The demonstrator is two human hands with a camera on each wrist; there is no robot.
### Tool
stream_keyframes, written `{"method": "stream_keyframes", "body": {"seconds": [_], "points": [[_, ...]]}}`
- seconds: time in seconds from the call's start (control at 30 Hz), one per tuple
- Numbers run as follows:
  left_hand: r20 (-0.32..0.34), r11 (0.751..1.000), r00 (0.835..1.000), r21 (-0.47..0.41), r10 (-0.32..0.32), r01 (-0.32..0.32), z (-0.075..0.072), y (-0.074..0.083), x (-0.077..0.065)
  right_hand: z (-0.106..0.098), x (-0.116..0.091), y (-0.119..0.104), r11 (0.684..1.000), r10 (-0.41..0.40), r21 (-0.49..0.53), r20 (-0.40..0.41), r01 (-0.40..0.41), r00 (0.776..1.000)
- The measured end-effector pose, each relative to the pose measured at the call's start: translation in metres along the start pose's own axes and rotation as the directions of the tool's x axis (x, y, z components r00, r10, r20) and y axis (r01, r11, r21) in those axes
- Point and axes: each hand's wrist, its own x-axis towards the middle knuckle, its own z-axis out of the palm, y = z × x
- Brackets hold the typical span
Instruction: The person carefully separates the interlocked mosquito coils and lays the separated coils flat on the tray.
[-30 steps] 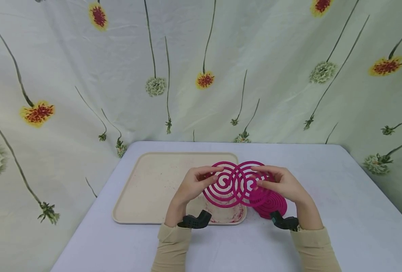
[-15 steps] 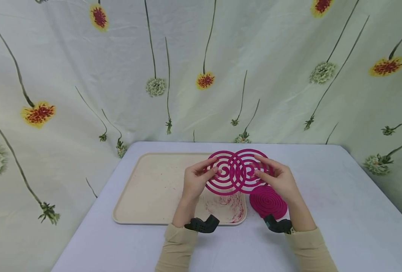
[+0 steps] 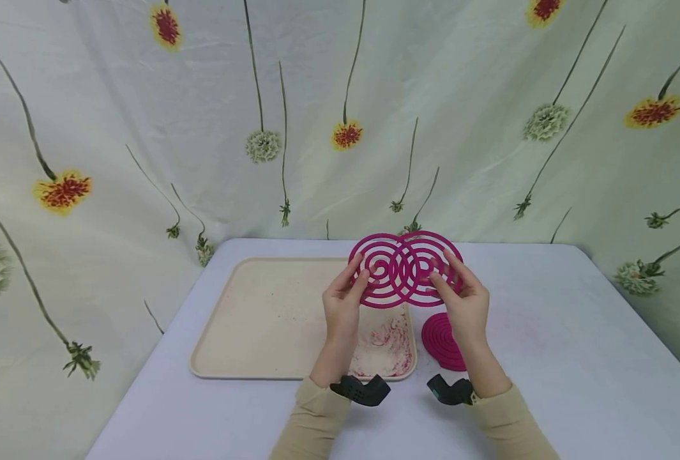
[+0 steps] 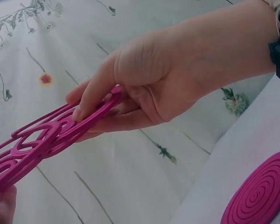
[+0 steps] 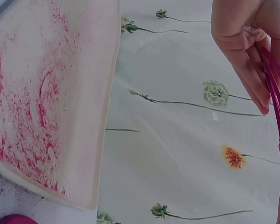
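Note:
Two magenta mosquito coils (image 3: 381, 306) are held up side by side, overlapping in the middle. My left hand (image 3: 341, 310) pinches the left coil between thumb and fingers. On the opposite side my right hand (image 3: 469, 313) grips the other coil the same way. In the left wrist view the right hand (image 4: 144, 79) spans that coil's edge, thumb on one face and fingers behind. The left hand (image 5: 245, 51) shows at the upper right of the right wrist view, fingers extended along the coil. A compact magenta coil disc (image 3: 440, 342) lies on the table, partly hidden by the right forearm.
A beige tray (image 3: 259, 319) rests on the white table (image 3: 546, 358), left of the disc, with pink powder marks at its right end. Behind the table hangs a flower-printed curtain (image 3: 466, 96). Black cameras are strapped to both wrists.
Both hands have raised the overlapping coils up and away from the table's front, fingers now pointing more upward. The wrists have come closer together. The disc and tray stayed put.

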Motion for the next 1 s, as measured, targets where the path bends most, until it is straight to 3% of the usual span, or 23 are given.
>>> {"method": "stream_keyframes", "body": {"seconds": [0.17, 0.27, 0.33, 0.4, 0.47, 0.57, 0.63, 0.73, 0.8, 0.9, 1.0], "points": [[0.065, 1.0, 0.998, 0.006, 0.022, -0.022, -0.001, -0.001, 0.0, 0.001, 0.0, 0.003, 1.0, -0.031, 0.003, -0.032, 0.031, 0.999], [0.138, 0.997, 0.99, 0.063, 0.037, -0.046, -0.01, 0.002, 0.004, -0.002, 0.002, -0.002, 0.998, 0.042, -0.048, -0.006, -0.042, 0.999], [0.226, 0.992, 0.974, 0.123, 0.01, -0.039, -0.02, 0.007, 0.009, -0.007, 0.006, -0.006, 0.991, 0.098, -0.093, 0.056, -0.093, 0.994], [0.34, 0.984, 0.939, 0.18, -0.049, -0.014, -0.032, 0.013, 0.014, -0.013, 0.008, -0.011, 0.979, 0.156, -0.154, 0.14, -0.134, 0.978], [0.456, 0.97, 0.883, 0.242, -0.113, -0.001, -0.042, 0.019, 0.018, -0.02, 0.011, -0.015, 0.965, 0.201, -0.217, 0.244, -0.148, 0.949], [0.559, 0.954, 0.811, 0.299, -0.169, -0.007, -0.052, 0.025, 0.021, -0.032, 0.015, -0.02, 0.948, 0.239, -0.295, 0.403, -0.122, 0.884], [0.593, 0.947, 0.787, 0.319, -0.172, -0.033, -0.053, 0.028, 0.021, -0.038, 0.017, -0.023, 0.942, 0.252, -0.323, 0.495, -0.093, 0.831], [0.601, 0.941, 0.782, 0.333, -0.165, -0.058, -0.052, 0.029, 0.021, -0.045, 0.018, -0.027, 0.935, 0.245, -0.352, 0.588, -0.029, 0.771], [0.593, 0.944, 0.788, 0.326, -0.163, -0.05, -0.05, 0.028, 0.02, -0.047, 0.018, -0.028, 0.927, 0.237, -0.375, 0.603, 0.009, 0.761], [0.553, 0.951, 0.817, 0.308, -0.163, -0.019, -0.048, 0.027, 0.019, -0.047, 0.018, -0.027, 0.92, 0.229, -0.391, 0.576, 0.019, 0.785], [0.481, 0.959, 0.866, 0.283, -0.138, -0.005, -0.046, 0.024, 0.018, -0.043, 0.017, -0.024, 0.925, 0.233, -0.378, 0.514, -0.025, 0.825]]}}
